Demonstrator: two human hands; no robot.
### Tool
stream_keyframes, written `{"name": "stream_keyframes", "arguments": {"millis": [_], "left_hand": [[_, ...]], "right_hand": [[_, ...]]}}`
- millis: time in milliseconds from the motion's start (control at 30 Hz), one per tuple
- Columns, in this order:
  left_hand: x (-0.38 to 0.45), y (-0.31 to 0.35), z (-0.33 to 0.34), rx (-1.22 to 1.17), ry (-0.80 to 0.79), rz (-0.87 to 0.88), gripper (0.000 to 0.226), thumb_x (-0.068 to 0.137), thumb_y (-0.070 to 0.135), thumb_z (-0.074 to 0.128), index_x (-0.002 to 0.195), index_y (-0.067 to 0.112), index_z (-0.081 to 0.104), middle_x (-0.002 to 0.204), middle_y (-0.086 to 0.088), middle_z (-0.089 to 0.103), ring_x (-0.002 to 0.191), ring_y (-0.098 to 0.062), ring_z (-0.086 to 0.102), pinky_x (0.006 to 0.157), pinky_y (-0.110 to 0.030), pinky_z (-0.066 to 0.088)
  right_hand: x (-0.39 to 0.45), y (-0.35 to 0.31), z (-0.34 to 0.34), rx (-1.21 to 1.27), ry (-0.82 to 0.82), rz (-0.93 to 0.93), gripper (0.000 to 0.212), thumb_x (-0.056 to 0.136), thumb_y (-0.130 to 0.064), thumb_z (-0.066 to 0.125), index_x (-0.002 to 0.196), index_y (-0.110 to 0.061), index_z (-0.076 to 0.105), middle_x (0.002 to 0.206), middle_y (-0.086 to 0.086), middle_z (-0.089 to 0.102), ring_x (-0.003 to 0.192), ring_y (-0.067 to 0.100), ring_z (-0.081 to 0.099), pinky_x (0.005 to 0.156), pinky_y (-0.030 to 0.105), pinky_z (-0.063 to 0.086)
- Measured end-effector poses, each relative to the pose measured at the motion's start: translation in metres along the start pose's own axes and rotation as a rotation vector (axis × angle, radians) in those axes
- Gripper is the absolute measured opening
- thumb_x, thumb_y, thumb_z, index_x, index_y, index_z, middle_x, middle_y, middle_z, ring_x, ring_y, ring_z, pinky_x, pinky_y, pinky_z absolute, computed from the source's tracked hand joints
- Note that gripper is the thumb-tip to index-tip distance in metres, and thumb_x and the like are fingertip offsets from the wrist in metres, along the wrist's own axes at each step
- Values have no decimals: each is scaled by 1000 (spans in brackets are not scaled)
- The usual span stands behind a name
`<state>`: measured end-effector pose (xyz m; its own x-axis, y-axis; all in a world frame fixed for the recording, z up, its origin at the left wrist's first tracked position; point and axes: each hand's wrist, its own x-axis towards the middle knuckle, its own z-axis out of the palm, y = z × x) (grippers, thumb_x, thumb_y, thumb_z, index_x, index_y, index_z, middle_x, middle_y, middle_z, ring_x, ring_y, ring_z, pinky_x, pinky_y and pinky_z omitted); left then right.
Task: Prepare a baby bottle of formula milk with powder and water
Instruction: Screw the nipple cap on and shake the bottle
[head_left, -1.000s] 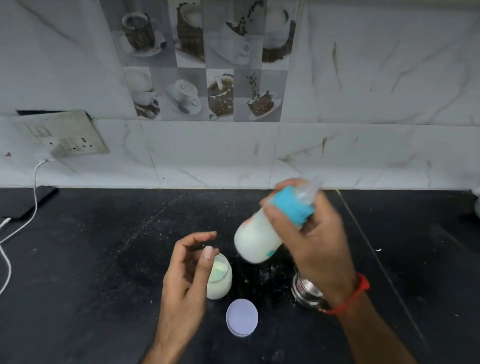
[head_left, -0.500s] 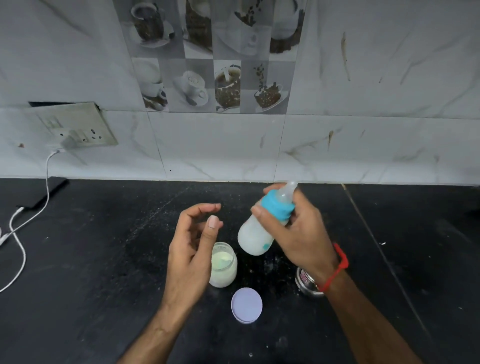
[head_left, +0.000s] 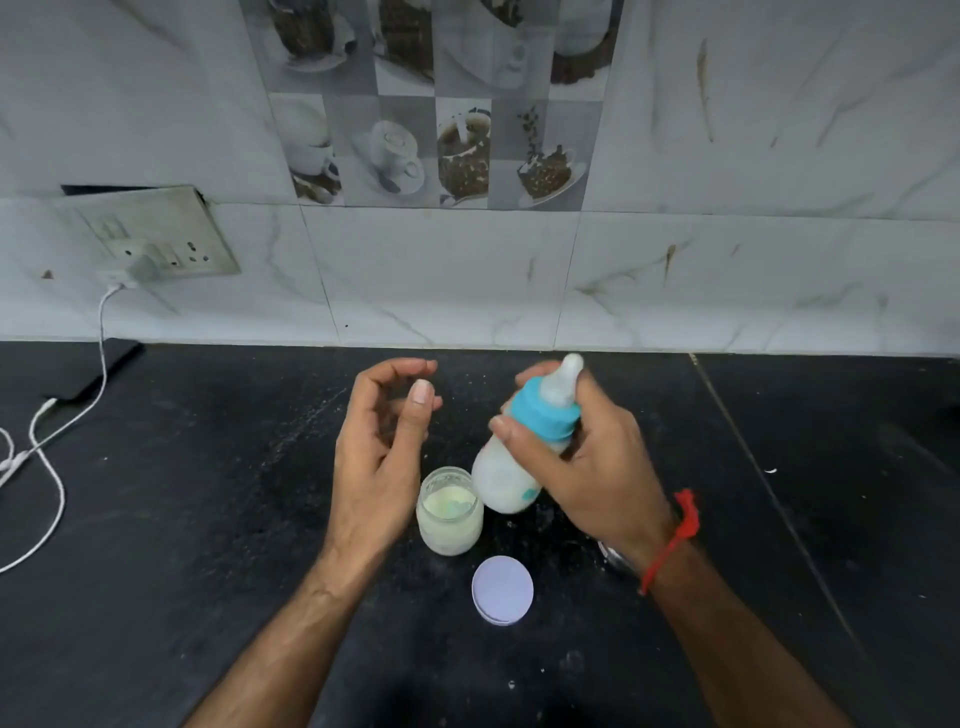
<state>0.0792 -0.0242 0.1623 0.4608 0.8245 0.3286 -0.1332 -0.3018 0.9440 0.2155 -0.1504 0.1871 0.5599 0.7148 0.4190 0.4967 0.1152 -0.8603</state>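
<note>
My right hand (head_left: 587, 467) grips a baby bottle (head_left: 511, 467) full of white milk, fingers wrapped around its blue collar and teat (head_left: 563, 382). The bottle is held above the black counter, tilted with the teat up and to the right. My left hand (head_left: 382, 457) hovers to its left, fingers loosely curled, holding nothing. Just below and between the hands stands an open glass jar of pale formula powder (head_left: 449, 512). The jar's round white lid (head_left: 502, 590) lies flat on the counter in front of it.
A steel vessel (head_left: 615, 556) is mostly hidden behind my right wrist. A dark phone (head_left: 98, 366) lies at the far left, with a white cable (head_left: 52, 483) running to a wall socket (head_left: 156, 239). Powder specks dot the black counter (head_left: 182, 519). A tiled wall rises behind.
The bottle has swung from a strong tilt to nearly upright and moved slightly away from me. My left hand stayed beside the jar, holding nothing.
</note>
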Motion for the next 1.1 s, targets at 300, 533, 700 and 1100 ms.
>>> {"name": "stream_keyframes", "arguments": {"millis": [300,533,700,1100], "left_hand": [[4,-2,-3,-18,-37,12,20,101,35,54,119,29,61,127,8,70,109,-17,73,92,-51,60],[27,0,-9,-15,-107,24,46,101,57,35,133,32,58,140,10,66,128,-12,65,108,-49,52],[43,7,-15,111,-188,55,53,101,63,33,137,35,61,141,20,63,134,-2,58,117,-45,44],[21,-13,-10,38,-98,5,35,103,48,44,116,29,71,123,12,74,107,-15,74,92,-54,59]], "right_hand": [[3,12,-2,74,-7,87,42,79,-50,77,112,-28,63,102,-4,74,92,19,72,84,52,60],[19,11,-14,143,116,91,34,80,-45,78,108,-33,64,102,-6,73,94,23,72,86,48,61],[15,12,-20,206,161,126,34,81,-37,81,109,-24,65,101,-8,73,91,17,72,85,46,61],[5,9,-16,309,128,93,39,78,-36,78,110,-20,63,106,18,73,95,28,73,84,46,59]]}}
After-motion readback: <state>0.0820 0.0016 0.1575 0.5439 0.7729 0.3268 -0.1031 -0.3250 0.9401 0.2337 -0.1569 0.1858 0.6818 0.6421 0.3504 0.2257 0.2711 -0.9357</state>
